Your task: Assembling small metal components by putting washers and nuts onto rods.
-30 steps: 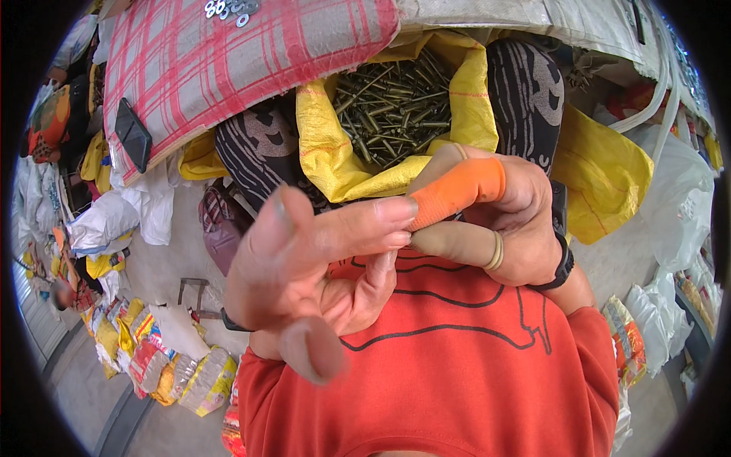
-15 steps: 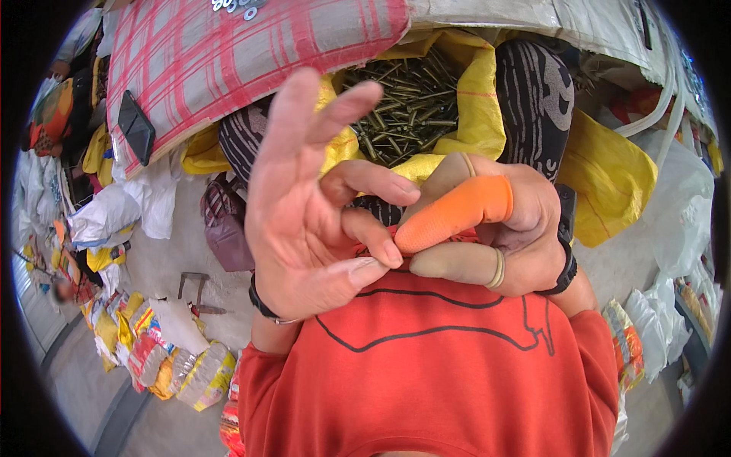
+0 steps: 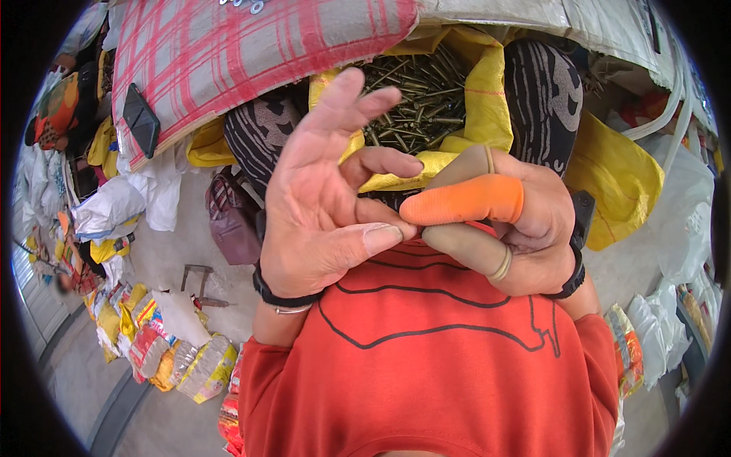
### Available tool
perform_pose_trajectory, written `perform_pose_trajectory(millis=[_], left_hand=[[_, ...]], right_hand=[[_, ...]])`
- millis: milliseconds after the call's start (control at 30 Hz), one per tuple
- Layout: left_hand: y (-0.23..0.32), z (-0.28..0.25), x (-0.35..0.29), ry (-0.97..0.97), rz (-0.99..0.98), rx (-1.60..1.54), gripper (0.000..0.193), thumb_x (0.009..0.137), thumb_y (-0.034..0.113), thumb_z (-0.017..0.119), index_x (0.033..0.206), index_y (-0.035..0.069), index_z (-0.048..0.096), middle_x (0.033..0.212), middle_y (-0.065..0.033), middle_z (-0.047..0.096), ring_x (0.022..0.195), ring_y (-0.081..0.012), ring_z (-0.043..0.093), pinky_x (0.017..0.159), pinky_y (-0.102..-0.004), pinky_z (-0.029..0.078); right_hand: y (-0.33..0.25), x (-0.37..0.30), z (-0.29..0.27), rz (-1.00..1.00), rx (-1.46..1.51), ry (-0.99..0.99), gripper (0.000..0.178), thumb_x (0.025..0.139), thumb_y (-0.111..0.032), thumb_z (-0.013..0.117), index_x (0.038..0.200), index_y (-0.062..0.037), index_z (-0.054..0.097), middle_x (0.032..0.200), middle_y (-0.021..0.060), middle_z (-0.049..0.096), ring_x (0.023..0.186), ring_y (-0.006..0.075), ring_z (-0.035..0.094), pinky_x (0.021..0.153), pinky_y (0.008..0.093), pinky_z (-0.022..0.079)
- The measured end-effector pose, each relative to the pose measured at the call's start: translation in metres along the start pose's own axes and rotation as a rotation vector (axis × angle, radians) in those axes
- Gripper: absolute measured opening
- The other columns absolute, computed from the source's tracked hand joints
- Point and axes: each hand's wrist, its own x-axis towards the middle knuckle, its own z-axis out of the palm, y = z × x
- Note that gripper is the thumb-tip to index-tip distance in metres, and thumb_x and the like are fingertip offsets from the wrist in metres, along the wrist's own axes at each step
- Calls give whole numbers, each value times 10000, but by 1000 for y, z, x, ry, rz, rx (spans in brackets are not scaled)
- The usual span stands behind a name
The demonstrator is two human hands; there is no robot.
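Clock centred on your meeting fingertips. Your bare left hand is pinched narrow, thumb against a bent finger, with its upper fingers spread toward 11 o'clock. Your right hand is narrow too, its orange ribbed finger cover just above a beige rubber thumb cover; anything between these tips is too small or hidden, so you cannot tell what either hand holds. Slim, brass-coloured metal bolts lie heaped at 12 o'clock in an open yellow woven-plastic sack, between your knees in black-and-grey patterned trousers. At 11 o'clock, a red-and-grey plaid cloth covers a work surface, small silver ring-shaped washers on its far part; a black rectangular phone rests near its edge at 10 o'clock. Your red shirt fills 6 o'clock
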Motion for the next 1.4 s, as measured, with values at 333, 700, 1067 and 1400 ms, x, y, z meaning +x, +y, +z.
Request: perform_pose_trajectory(millis=[333, 700, 1067, 1400], left_hand=[[0, 1, -6, 15, 89, 305, 939, 697, -133, 676, 1474, -18, 162, 1483, -207, 244, 1137, -263, 533, 747, -292, 617], [-2, -4, -6, 84, -135, 115, 859, 707, -135, 654, 1453, -23, 243, 1457, -183, 304, 1122, -257, 548, 764, -279, 597], [-3, -5, -6, 103, -163, 92, 847, 701, -130, 647, 1448, -22, 262, 1450, -177, 319, 1108, -250, 548, 770, -280, 586], [-6, -11, -3, 109, -340, -86, 834, 688, -129, 625, 1444, -6, 292, 1421, -156, 375, 1095, -224, 545, 846, -303, 535]], right_hand=[[6, 1, -8, -252, -532, -62, 287, 654, 28, 737, 926, -45, 685, 764, 46, 616, 623, 201, 616, 525, 282, 485], [12, 2, -12, -270, -587, -185, 272, 687, 16, 735, 946, -24, 662, 757, 54, 593, 606, 201, 606, 501, 288, 473], [17, 3, -12, -249, -565, -184, 250, 692, -4, 745, 920, -27, 645, 759, 68, 584, 603, 211, 603, 486, 295, 464], [14, 3, -11, -398, -809, -223, 301, 609, -61, 721, 899, -28, 646, 804, 56, 585, 588, 196, 536, 494, 293, 444]])
